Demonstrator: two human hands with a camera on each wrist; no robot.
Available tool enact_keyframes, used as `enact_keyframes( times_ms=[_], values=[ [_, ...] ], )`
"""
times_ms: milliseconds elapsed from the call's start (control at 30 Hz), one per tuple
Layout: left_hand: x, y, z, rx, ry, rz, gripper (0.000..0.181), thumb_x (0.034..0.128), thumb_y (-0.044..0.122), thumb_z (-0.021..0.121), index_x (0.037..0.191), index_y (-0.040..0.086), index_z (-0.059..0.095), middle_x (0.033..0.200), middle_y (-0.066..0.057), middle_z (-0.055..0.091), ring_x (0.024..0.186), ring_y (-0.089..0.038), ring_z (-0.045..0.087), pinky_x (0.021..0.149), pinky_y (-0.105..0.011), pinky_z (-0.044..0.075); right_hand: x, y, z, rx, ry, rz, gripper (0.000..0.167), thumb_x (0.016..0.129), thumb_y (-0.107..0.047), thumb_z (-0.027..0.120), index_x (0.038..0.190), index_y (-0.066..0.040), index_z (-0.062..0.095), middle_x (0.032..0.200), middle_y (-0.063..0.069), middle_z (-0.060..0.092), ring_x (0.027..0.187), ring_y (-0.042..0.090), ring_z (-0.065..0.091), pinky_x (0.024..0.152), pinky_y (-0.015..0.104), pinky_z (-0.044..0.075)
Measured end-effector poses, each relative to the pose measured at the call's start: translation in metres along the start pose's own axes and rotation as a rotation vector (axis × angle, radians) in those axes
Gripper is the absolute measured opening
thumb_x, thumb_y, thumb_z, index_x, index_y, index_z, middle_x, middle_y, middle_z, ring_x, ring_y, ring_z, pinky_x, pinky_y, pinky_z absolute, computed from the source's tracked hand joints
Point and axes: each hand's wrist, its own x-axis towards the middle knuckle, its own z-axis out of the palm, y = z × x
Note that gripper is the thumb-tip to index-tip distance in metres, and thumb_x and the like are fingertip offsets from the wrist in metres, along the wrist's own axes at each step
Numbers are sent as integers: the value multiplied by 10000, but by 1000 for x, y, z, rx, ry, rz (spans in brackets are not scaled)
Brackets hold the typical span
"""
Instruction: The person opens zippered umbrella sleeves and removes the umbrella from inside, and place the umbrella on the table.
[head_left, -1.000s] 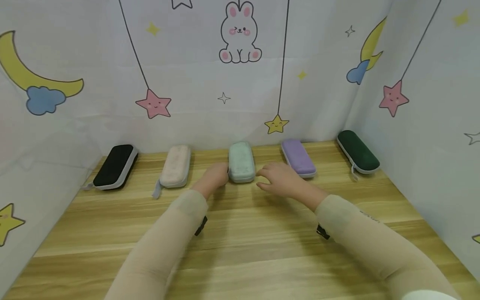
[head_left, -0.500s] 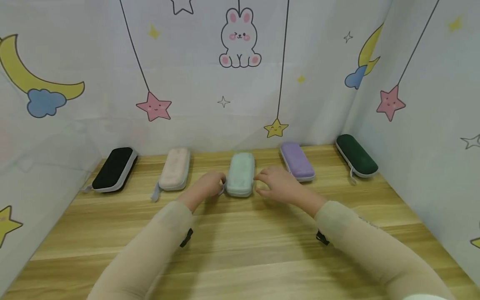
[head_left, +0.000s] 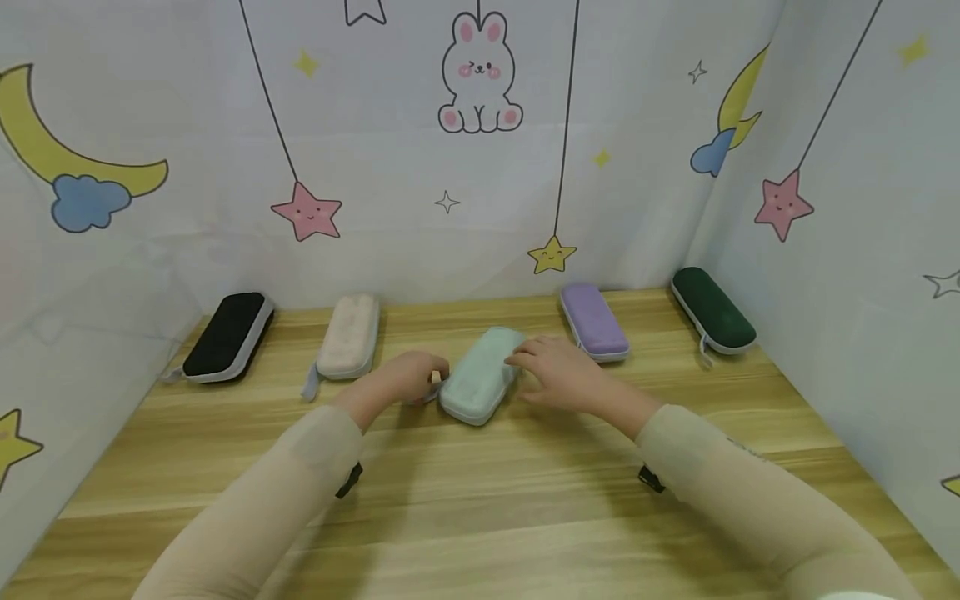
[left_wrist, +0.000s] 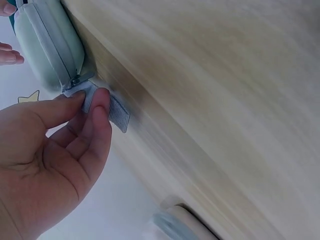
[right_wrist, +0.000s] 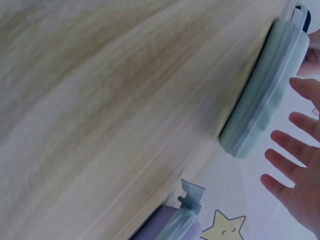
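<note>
A mint green zip case [head_left: 482, 377] lies at a slant on the wooden table between the two hands. Thumb and fingers of the left hand [head_left: 401, 382] pinch the grey fabric tab [left_wrist: 119, 112] at the case's near left end, beside the zip pull [left_wrist: 81, 79]. On the other side is the right hand [head_left: 566, 375], fingers spread and loosely bent beside the case's far right end; in the right wrist view that hand [right_wrist: 300, 160] holds nothing, and whether a fingertip touches the case I cannot tell.
Along the back of the table [head_left: 480, 517] lie a black case [head_left: 227, 335] and a pale pink case [head_left: 349, 336] at left, a purple case [head_left: 595, 321] and a dark green case [head_left: 712, 310] at right. A printed white curtain [head_left: 390, 150] stands behind.
The mint case has come nearer the person and turned, its near end swinging left. The left hand has moved left and nearer with the tab. The right hand has stayed about in place.
</note>
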Motion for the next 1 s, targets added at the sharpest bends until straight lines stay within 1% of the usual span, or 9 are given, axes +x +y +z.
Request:
enact_keyframes(
  times_ms=[100, 300, 433, 500, 567, 667, 767, 867, 1000],
  values=[
    [-2, 1, -1, -3, -24, 11, 270, 937, -85, 505, 1049, 105, 660, 833, -41, 611, 710, -176, 573, 679, -329, 481, -3, 1, -1, 13, -3, -4, 551, 851, -341, 752, 1314, -88, 592, 1306, 104, 559, 1230, 296, 491, 1020, 476, 373],
    [-5, 4, -3, -38, -74, 18, 309, 920, -124, 474, 982, 112, 664, 736, -54, 610, 618, -157, 545, 604, -289, 453, -5, 3, -2, 41, -23, -4, 633, 821, -379, 781, 1344, -95, 567, 1356, 110, 526, 1273, 308, 455, 1046, 486, 346],
    [-7, 4, -5, -35, -95, 50, 327, 918, -136, 457, 973, 109, 667, 726, -55, 606, 607, -155, 524, 596, -286, 446, -5, 5, -3, 49, -29, -19, 656, 818, -387, 782, 1360, -99, 551, 1376, 111, 508, 1288, 310, 441, 1053, 491, 336],
    [-7, 4, -5, -2, -97, 84, 341, 902, -151, 468, 971, 109, 678, 747, -33, 598, 640, -149, 509, 624, -289, 441, -5, 6, -4, 54, -41, -27, 677, 816, -402, 781, 1371, -98, 539, 1389, 113, 497, 1294, 312, 434, 1055, 494, 333],
    [-6, 5, -5, 41, -101, 117, 347, 876, -167, 491, 953, 109, 686, 769, -11, 588, 675, -147, 489, 652, -294, 433, -3, 8, -5, 65, -72, -29, 712, 817, -432, 773, 1393, -99, 518, 1409, 117, 478, 1308, 316, 421, 1062, 496, 325],
    [-6, 7, -5, 95, -112, 155, 328, 851, -172, 533, 896, 115, 687, 789, 6, 578, 707, -149, 468, 676, -306, 428, 1, 12, -6, 80, -147, -21, 769, 820, -476, 754, 1432, -103, 476, 1445, 124, 444, 1331, 321, 398, 1080, 488, 309],
    [-6, 9, -6, 118, -121, 166, 287, 854, -152, 574, 862, 115, 680, 787, 3, 585, 711, -150, 479, 683, -314, 443, 8, 15, -7, 100, -227, -14, 796, 824, -483, 747, 1458, -107, 446, 1477, 114, 419, 1351, 311, 383, 1095, 471, 298],
    [-7, 11, -8, 129, -121, 165, 249, 868, -127, 602, 900, 97, 704, 825, 6, 611, 749, -143, 520, 723, -315, 472, 14, 16, -10, 140, -303, -10, 804, 830, -451, 753, 1480, -114, 418, 1518, 71, 382, 1377, 280, 358, 1108, 445, 286],
    [-8, 10, -8, 141, -105, 171, 217, 894, -78, 620, 994, 80, 732, 928, -3, 657, 832, -144, 572, 790, -323, 491, 20, 15, -16, 218, -371, -9, 778, 836, -367, 771, 1479, -104, 420, 1519, 52, 387, 1383, 261, 355, 1113, 419, 284]
  ],
)
